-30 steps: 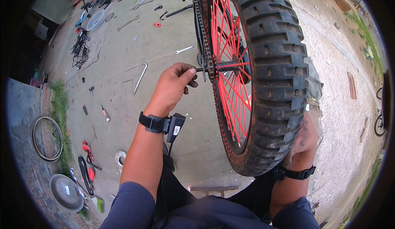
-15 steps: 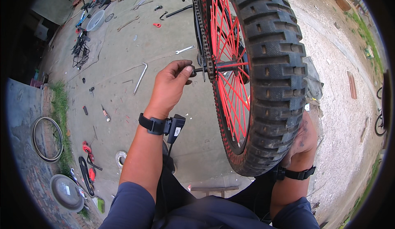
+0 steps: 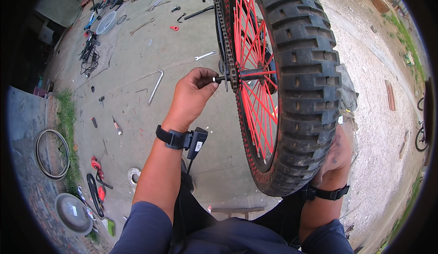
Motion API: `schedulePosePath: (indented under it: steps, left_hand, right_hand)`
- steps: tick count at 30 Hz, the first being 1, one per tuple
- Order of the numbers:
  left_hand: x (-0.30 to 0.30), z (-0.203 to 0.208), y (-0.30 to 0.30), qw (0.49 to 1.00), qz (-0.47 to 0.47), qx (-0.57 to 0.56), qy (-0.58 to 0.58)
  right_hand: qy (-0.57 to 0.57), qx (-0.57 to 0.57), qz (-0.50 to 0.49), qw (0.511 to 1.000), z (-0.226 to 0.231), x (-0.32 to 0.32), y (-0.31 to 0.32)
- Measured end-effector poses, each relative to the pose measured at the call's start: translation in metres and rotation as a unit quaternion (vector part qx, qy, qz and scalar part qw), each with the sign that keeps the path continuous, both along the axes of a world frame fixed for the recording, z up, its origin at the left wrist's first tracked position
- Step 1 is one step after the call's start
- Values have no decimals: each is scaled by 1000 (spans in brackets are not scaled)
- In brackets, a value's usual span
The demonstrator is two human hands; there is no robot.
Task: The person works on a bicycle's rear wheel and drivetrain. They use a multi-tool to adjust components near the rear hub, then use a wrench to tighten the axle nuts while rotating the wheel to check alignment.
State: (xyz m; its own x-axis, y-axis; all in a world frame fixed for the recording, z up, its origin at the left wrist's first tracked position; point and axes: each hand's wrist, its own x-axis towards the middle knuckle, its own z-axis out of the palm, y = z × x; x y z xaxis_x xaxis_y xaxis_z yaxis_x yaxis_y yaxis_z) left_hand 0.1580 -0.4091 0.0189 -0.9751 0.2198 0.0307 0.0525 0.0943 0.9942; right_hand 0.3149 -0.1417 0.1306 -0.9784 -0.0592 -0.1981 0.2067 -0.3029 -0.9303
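In front of me stands a bicycle wheel with a knobby black tyre [image 3: 303, 76], red spokes [image 3: 258, 121] and a dark hub [image 3: 251, 74]. A chain [image 3: 221, 21] runs down to the sprocket [image 3: 234, 77] on its left side. The axle end [image 3: 222, 78] sticks out leftward from there. My left hand [image 3: 194, 90] is closed, thumb and fingers pinching a small dark axle nut [image 3: 216, 79] at that end; a pale spot shows on it. My right hand [image 3: 335, 156] rests against the tyre's lower right side, its fingers hidden behind the tyre.
On the concrete floor to the left lie an open-end wrench [image 3: 205, 55], a bent silver bar wrench [image 3: 156, 87], a larger wrench [image 3: 142, 26] and a glue tube [image 3: 117, 126]. A grey basin [image 3: 74, 213] and a bare rim [image 3: 53, 154] are farther left. Pale gravel [image 3: 378, 131] spreads at right.
My left thumb has slid slightly down and the fingers have shifted on the axle nut, so more of it shows. The wheel and my right hand look almost unmoved.
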Motion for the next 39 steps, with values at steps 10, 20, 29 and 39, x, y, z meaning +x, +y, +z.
schedulePosePath:
  steps: [10,20,29,39]
  left_hand:
    - [0,10,1,997,-9,8,-77]
    - [5,13,6,997,3,-23,-77]
    - [3,14,10,993,13,-31,-110]
    - [5,11,12,997,11,-37,-71]
  right_hand:
    - [0,-2,4,1000,0,1,2]
    - [1,-9,29,1000,0,-3,5]
    - [28,-19,34,999,-5,-4,8]
    - [44,-33,39,998,-28,1,24]
